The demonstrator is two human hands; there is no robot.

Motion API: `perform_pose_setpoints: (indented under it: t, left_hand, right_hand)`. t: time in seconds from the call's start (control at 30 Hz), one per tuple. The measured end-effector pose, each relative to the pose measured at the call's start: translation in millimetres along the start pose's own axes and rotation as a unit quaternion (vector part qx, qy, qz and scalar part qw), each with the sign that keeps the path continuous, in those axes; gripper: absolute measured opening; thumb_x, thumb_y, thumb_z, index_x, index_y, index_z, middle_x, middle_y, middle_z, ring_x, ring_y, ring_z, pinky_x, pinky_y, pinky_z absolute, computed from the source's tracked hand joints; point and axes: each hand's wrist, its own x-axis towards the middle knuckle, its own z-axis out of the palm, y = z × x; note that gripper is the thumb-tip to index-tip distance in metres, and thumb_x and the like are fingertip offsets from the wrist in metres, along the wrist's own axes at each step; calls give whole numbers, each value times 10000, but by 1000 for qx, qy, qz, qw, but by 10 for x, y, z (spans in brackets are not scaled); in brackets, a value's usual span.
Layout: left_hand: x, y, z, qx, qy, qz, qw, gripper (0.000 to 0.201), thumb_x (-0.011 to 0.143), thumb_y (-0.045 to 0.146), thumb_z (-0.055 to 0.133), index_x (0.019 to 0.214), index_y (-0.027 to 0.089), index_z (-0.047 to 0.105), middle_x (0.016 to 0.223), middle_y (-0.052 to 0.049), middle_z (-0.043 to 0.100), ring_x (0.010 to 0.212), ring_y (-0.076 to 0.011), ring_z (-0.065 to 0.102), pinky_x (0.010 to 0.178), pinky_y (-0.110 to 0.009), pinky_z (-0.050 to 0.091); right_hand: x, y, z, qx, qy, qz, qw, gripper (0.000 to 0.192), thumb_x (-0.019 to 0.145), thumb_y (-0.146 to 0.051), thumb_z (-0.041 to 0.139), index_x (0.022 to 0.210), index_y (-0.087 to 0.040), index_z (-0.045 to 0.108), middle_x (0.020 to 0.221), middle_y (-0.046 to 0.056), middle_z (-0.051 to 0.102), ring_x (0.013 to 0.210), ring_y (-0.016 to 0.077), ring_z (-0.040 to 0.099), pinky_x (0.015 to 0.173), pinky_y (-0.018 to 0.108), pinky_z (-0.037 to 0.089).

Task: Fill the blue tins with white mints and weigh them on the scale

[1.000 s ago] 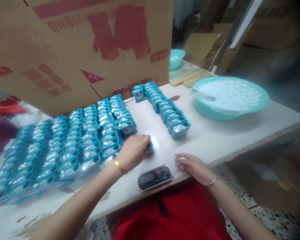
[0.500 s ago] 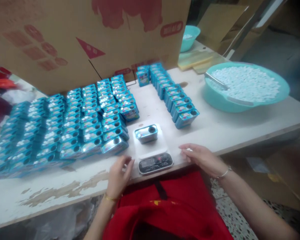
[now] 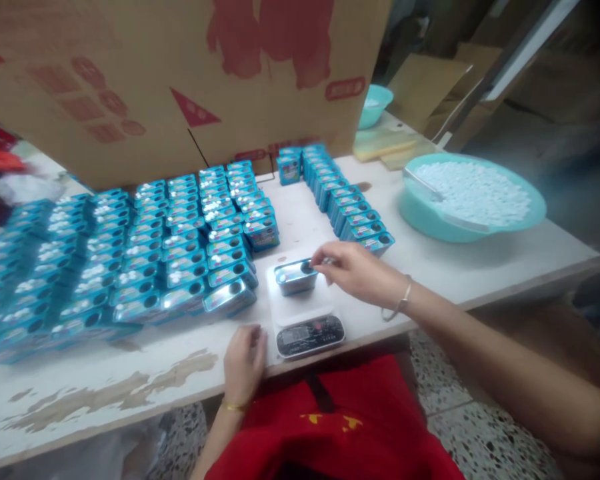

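Since the small tin (image 3: 295, 276) on the scale (image 3: 305, 313) looks light, stiff and slick, its short sides suit a pinch; right hand (image 3: 360, 272) pinches something tiny at its hole, left hand (image 3: 244, 362) rests loosely curled, holding nothing, on the near surface (image 3: 130, 387).

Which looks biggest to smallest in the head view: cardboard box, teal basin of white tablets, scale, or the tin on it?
1. cardboard box
2. teal basin
3. scale
4. tin
The box stands farther back, yet looks largest.

Glossy metal tin (image 3: 295, 276) — worn, peeling painted table (image 3: 130, 380) — matt cardboard box (image 3: 130, 87).
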Motion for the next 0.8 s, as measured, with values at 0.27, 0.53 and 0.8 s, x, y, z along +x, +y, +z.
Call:
perform_pose_setpoints:
  t: [0.27, 0.53, 0.8]
  left_hand:
    - [39, 137, -87, -35, 36, 29, 998, 151, 893, 273, 505, 989, 164, 547, 829, -42, 580, 708, -143, 558, 656, -279, 486]
    - [804, 714, -170, -76, 86, 119, 986, 673, 791, 315, 664, 1362, 183, 333, 1244, -150, 509, 1054, -234, 533, 872, -381, 473]
    - [989, 852, -57, 17, 25, 258, 966, 264, 788, 278, 626, 1036, 212, 566, 955, -57, 657, 888, -210, 566, 790, -376, 412]
  right_hand:
    - [157, -134, 28, -17, -9, 1, 1000, 115, 829, -88, 546, 802, -125, 652, 621, -1, 595, 580, 100, 523, 606, 234, 378]
    - [-328, 161, 447, 492, -39, 191, 849, 305, 773, -431, 656, 775, -128, 617, 619, -6, 557, 481, 62, 450, 426, 183, 299]
    - [-414, 454, 987, 717, 31, 275, 639, 77, 747, -199, 649, 799, -169, 601, 695, 14, 603, 546, 103, 538, 429, 189, 421]
